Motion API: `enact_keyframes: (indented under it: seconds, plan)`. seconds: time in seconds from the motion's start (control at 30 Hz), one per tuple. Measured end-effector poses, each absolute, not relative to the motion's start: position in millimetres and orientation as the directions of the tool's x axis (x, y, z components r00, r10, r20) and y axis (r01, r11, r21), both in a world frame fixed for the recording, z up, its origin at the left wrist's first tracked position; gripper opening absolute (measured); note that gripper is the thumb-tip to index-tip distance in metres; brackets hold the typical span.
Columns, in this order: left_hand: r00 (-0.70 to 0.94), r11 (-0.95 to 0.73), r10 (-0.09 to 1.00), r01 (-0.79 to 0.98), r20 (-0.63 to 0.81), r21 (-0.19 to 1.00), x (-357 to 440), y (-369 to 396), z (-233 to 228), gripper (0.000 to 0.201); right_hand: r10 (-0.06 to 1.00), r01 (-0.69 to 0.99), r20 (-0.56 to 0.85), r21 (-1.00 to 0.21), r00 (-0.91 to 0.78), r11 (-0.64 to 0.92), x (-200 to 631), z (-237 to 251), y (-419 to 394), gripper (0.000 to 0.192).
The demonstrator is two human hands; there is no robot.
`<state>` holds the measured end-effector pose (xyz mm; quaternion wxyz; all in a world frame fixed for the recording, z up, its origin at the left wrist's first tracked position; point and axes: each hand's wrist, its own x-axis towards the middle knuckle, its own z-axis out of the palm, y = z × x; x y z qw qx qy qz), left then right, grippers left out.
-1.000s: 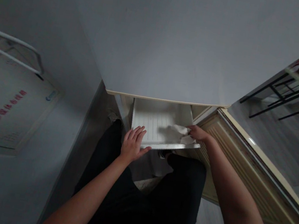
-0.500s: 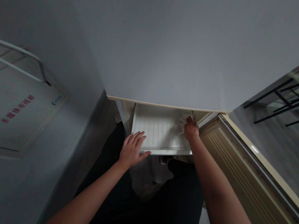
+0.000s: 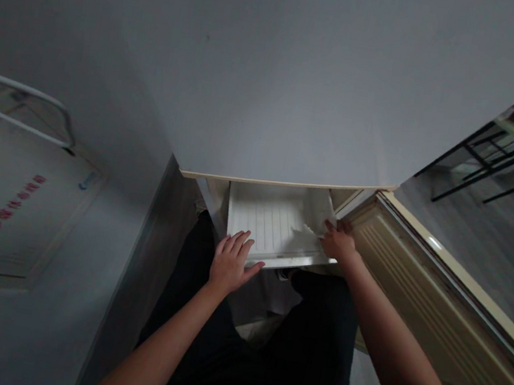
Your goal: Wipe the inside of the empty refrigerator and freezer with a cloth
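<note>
A white ribbed freezer drawer [image 3: 265,220] stands pulled out toward the person, its long axis running near to far. The left hand [image 3: 231,264] rests on its near rim, fingers spread flat. The right hand [image 3: 338,243] presses a crumpled white cloth [image 3: 305,237] against the drawer's right inner side. The open fridge door [image 3: 436,301] hangs right; a black-legged table [image 3: 499,157] stands far right.

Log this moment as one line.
left hand: on drawer front edge | right hand: pressing white cloth inside drawer | fridge door: open
</note>
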<state>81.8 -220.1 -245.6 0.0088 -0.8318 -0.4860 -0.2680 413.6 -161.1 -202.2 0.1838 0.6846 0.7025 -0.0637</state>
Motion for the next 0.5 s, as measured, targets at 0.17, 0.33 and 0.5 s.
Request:
enact_keyframes:
  seconds: [0.17, 0.33, 0.5]
  plan:
    - [0.341, -0.521, 0.804, 0.798, 0.487, 0.302, 82.8, -219.9, -247.7, 0.038, 0.958, 0.992, -0.259, -0.012, 0.121, -0.129, 411.0, -214.9, -213.8, 0.052]
    - [0.312, -0.554, 0.794, 0.726, 0.522, 0.407, 80.2, -219.0, -247.8, 0.036, 0.965, 0.956, 0.125, -0.217, 0.229, -0.198, 360.5, -243.5, -272.6, 0.052]
    - [0.204, -0.548, 0.813, 0.585, 0.546, 0.598, 76.5, -217.8, -251.6, 0.046, 0.981, 0.951, 0.195, -0.303, 0.001, 0.059, 258.5, -255.2, -290.8, 0.064]
